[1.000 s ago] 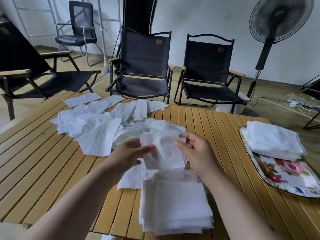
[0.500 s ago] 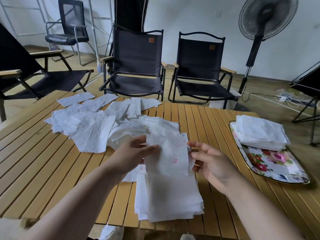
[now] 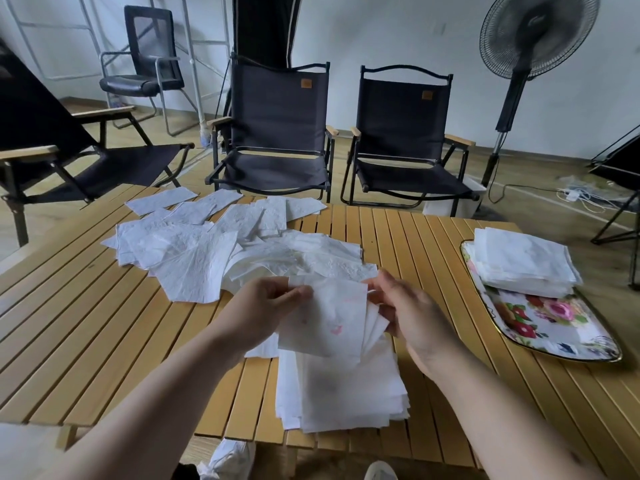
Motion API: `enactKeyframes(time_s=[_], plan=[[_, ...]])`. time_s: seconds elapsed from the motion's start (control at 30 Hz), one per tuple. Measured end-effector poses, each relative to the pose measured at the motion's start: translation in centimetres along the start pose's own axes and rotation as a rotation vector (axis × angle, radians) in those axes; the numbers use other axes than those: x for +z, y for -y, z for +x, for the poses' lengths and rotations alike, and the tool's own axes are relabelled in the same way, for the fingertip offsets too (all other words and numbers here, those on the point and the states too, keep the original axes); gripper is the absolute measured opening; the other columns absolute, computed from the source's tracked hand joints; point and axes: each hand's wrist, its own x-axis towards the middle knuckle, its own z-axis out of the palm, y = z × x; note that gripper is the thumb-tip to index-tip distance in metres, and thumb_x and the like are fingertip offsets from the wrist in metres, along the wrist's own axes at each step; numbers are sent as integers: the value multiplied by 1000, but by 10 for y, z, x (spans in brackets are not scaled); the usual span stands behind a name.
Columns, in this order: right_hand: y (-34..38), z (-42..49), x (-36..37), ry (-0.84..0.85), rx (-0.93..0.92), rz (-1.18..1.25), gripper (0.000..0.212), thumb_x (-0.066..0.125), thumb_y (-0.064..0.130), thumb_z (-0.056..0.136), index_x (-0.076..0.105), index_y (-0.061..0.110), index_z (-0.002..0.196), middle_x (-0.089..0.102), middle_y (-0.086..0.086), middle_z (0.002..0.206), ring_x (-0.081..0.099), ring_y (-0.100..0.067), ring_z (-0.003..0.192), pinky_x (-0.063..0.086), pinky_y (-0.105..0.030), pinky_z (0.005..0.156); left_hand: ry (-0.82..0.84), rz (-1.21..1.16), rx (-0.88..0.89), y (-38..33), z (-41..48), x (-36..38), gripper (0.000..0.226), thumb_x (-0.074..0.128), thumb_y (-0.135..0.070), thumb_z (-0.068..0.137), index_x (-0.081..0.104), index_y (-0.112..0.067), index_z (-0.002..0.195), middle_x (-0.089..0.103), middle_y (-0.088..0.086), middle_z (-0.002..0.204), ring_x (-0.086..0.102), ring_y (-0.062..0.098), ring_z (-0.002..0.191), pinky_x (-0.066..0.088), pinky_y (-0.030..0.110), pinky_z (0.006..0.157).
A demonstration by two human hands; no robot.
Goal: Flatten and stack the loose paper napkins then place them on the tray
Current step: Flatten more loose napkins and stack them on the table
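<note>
A white napkin (image 3: 329, 317) with faint pink marks hangs above the table, held between both hands. My left hand (image 3: 259, 306) pinches its upper left edge. My right hand (image 3: 405, 310) grips its right side, where several folded layers fan out. Directly below lies a squared stack of flattened napkins (image 3: 346, 389) near the table's front edge. A spread of loose, crumpled napkins (image 3: 207, 244) covers the table's far left and middle. On the right, a floral tray (image 3: 554, 323) carries another napkin stack (image 3: 523, 261) at its far end.
The slatted wooden table (image 3: 86, 341) runs left to right. Black folding chairs (image 3: 277, 133) stand behind it, with a standing fan (image 3: 533, 39) at the back right. A crumpled napkin (image 3: 228, 459) lies on the floor under the front edge.
The held napkin has dropped slightly toward the front stack. My right hand has closed back onto its right edge after loosening half a second ago.
</note>
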Motion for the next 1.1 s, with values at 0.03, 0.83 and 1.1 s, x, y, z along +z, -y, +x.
enactKeyframes(time_s=[0.03,0.83,1.1], plan=[[1,0,-1,32,8,7,49,65,71,77,76,29,101,76,-2,101,70,-29,101,53,-44,86,0,-10,-3,0,-1,1,24,65,-33,95,78,-21,79,73,-4,72,66,9,68,49,32,71],[10,-6,-6,130,-120,-124,8,75,18,89,80,23,94,76,-8,93,71,-24,95,53,-42,92,280,-239,-300,-4,-3,7,26,64,-30,93,79,-9,99,71,22,110,63,37,107,39,55,112],[9,-3,-8,31,-18,28,7,68,11,93,75,14,95,75,-6,87,71,-27,89,57,-46,80,155,-190,-261,-4,0,7,22,51,-14,102,72,-7,100,74,13,95,65,22,82,51,35,81]])
